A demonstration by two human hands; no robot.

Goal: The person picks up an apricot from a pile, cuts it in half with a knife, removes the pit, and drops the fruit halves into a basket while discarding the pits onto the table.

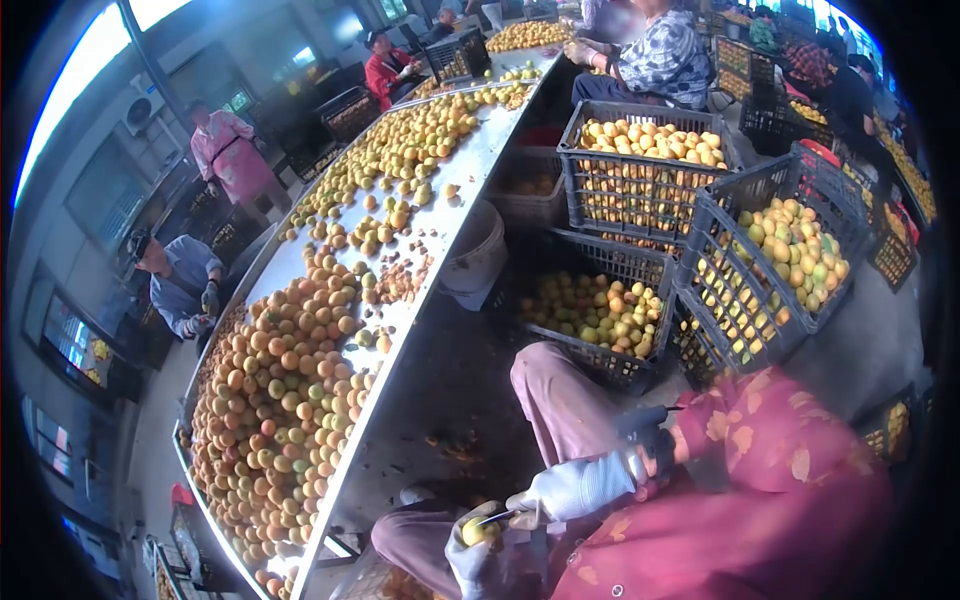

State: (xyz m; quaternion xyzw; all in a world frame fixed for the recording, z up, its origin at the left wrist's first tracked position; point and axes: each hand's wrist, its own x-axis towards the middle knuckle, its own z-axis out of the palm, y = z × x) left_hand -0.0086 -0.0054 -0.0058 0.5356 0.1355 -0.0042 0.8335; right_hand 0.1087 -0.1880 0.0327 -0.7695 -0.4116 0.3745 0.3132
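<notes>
My left hand (468,560), in a pale work glove, is closed around a yellow-green apricot (480,531) low in the view, above my lap. My right hand (570,492), also gloved, grips a small knife (496,518). Its thin blade lies against the top of the apricot, and its handle is mostly covered by my fingers. A dark band circles my right wrist. To the left, a long metal table (400,345) bears a large heap of orange-yellow apricots (270,420) and scattered small brown bits (400,280).
Black crates of apricots stand to my right: a tilted crate (745,270), a low crate (600,345) and a stacked crate (640,185). A white bucket (475,250) is beside the table. Several people sit or stand around, including a person in pink (230,155) across the table.
</notes>
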